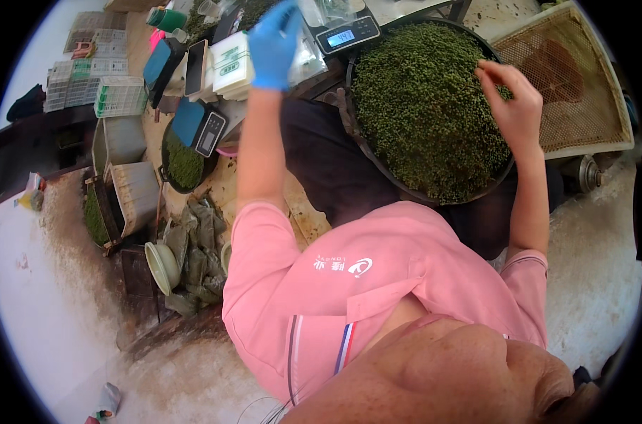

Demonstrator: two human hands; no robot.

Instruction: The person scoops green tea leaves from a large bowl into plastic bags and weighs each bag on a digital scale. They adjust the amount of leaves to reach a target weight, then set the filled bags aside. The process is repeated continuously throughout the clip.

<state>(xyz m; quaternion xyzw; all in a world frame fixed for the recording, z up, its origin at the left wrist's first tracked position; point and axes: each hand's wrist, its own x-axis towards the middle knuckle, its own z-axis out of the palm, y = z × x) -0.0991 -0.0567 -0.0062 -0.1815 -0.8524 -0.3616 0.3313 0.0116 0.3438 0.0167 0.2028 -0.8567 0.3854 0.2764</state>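
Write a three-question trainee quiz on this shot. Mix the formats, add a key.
1. Which hand wears the blue glove?
2. Fill the gap: the right hand is at the heap of small ___ pieces in the round tray.
3. True or false: the mesh tray lies to the left of the round tray in the picture.

Key:
1. The left hand.
2. Green.
3. False; the mesh tray is to its right.
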